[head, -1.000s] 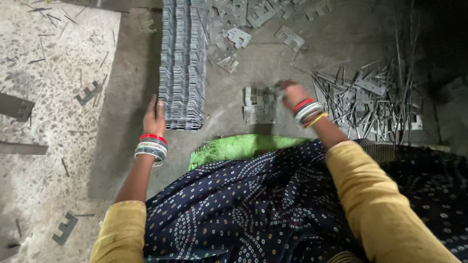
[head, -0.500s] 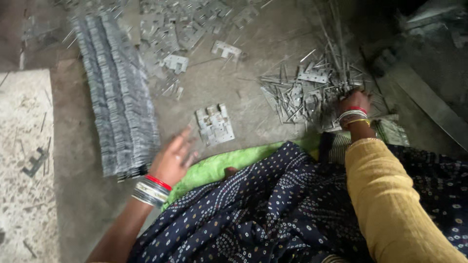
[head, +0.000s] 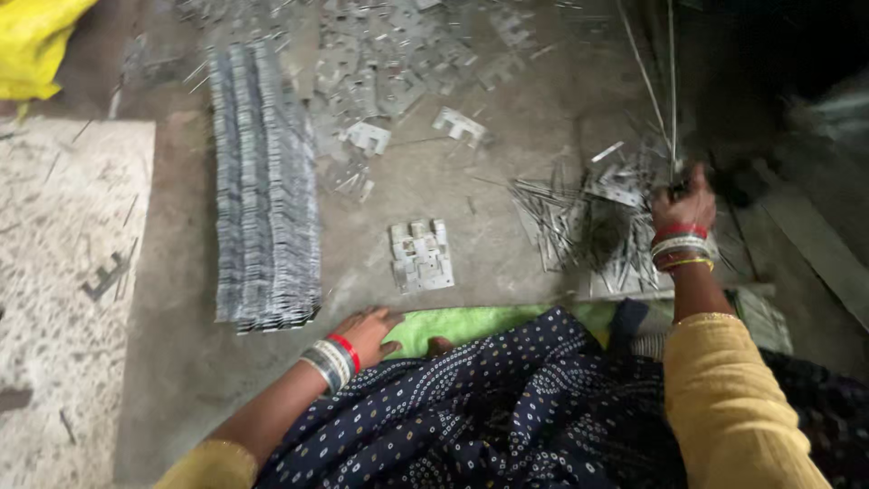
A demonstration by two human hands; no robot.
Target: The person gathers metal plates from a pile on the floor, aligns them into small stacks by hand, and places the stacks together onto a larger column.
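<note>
With our right hand (head: 683,204) closed around thin metal rods (head: 670,91) above the pin pile (head: 579,226) and our left hand (head: 367,330) resting flat and empty on the green cloth (head: 471,321), we risk the long rods slipping or snagging loose pins.

We see bare floor (head: 507,244) mid-frame; stacked metal strips (head: 264,190) block left, the pin heap (head: 579,226) crowds right.
</note>
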